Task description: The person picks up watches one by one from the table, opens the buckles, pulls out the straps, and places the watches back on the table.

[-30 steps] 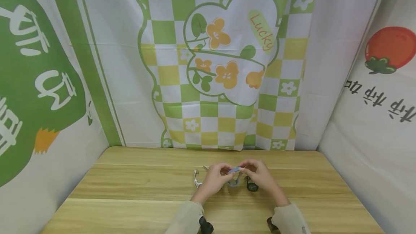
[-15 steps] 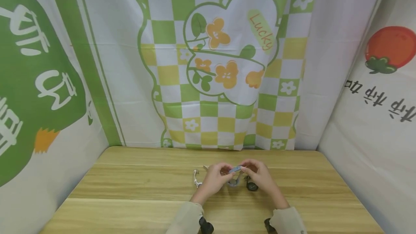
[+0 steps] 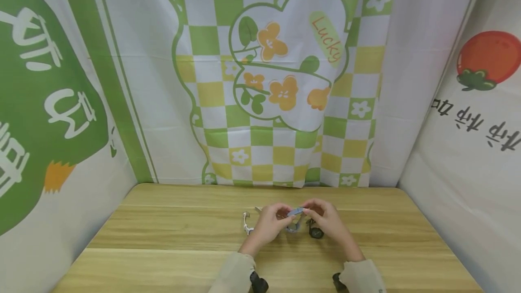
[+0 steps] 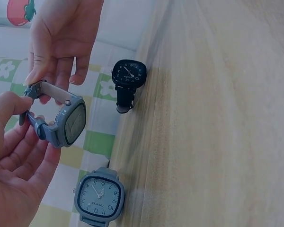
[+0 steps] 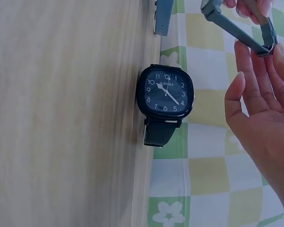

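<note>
The blue-grey watch [image 4: 73, 124] was held up off the table [image 3: 163, 238], roughly midway between its left and right edges, its strap bent into a loop. The left hand [image 3: 267, 225] pinched one strap end with thumb and fingers; the right hand [image 3: 329, 221] pinched the loop from the opposite side, its spare fingers loose. This grip probably let the case hang clear while both thumbs worked at the strap. The black watch [image 5: 165, 93] lay on the side towards the table's right edge and the other grey watch [image 4: 99, 196] towards its left edge, perhaps set apart to give the hands room between them.

The fingertips covered the meeting of the strap ends, so whether it was fastened could not be told. In the head view the left hand hid much of the other grey watch, and the table's near edge was cut off
</note>
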Demonstrator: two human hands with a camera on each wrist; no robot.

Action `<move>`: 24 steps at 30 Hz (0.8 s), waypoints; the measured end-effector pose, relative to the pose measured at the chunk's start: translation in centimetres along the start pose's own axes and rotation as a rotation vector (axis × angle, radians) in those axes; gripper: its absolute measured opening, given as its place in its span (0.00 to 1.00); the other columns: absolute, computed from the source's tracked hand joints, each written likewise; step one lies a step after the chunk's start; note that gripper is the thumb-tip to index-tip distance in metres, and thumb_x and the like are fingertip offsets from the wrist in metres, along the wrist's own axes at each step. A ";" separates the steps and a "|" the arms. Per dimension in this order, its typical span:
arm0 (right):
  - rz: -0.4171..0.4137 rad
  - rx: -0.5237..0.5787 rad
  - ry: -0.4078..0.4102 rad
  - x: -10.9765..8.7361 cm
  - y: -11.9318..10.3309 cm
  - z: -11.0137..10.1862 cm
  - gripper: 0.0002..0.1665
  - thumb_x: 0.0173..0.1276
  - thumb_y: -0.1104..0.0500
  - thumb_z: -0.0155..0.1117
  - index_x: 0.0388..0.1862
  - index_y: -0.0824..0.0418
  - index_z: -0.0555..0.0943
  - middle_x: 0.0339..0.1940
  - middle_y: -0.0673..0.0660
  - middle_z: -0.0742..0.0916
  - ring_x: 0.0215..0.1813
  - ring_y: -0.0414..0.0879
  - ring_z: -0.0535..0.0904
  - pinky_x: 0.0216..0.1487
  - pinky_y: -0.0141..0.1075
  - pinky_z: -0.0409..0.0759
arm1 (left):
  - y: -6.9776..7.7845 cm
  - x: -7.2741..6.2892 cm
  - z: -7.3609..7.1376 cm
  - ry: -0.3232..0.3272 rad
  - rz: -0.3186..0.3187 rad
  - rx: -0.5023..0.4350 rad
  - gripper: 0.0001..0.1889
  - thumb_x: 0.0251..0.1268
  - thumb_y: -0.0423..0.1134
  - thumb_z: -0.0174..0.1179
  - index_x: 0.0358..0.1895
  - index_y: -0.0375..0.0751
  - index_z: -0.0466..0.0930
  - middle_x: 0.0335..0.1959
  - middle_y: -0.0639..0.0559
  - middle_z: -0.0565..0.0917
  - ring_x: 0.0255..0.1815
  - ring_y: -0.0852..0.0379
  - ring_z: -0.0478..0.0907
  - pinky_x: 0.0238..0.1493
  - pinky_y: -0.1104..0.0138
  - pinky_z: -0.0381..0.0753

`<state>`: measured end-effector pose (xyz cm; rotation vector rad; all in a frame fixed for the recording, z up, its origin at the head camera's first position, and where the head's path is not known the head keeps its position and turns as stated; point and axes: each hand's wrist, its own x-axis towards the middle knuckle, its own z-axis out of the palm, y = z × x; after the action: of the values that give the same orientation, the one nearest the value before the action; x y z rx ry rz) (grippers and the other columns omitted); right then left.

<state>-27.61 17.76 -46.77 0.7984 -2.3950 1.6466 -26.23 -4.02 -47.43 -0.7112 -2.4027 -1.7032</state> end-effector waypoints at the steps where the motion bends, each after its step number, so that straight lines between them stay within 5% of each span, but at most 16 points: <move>1: 0.001 -0.001 -0.002 0.0 0.0 -0.1 0.08 0.78 0.69 0.63 0.49 0.75 0.83 0.44 0.68 0.89 0.44 0.37 0.85 0.49 0.39 0.87 | 0.1 0.0 0.0 -0.003 -0.001 -0.003 0.06 0.73 0.33 0.67 0.45 0.33 0.87 0.39 0.45 0.88 0.40 0.61 0.83 0.44 0.71 0.84; 17: 0.008 -0.009 -0.026 -0.4 0.0 -0.7 0.15 0.79 0.66 0.63 0.57 0.78 0.81 0.49 0.70 0.89 0.48 0.39 0.87 0.52 0.31 0.85 | 0.0 0.1 0.9 0.032 -0.002 -0.022 0.06 0.71 0.32 0.68 0.44 0.31 0.87 0.38 0.44 0.88 0.39 0.58 0.83 0.42 0.72 0.83; 24: 0.005 0.002 -0.013 -0.3 -0.2 -0.6 0.11 0.77 0.68 0.64 0.51 0.76 0.83 0.44 0.67 0.89 0.44 0.39 0.85 0.47 0.31 0.84 | 0.0 0.1 0.7 0.023 -0.007 -0.029 0.06 0.72 0.32 0.67 0.45 0.32 0.87 0.39 0.45 0.89 0.39 0.62 0.82 0.44 0.72 0.84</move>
<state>-27.35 18.34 -46.45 0.8060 -2.4065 1.6505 -26.15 -3.32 -47.67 -0.6841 -2.3736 -1.7420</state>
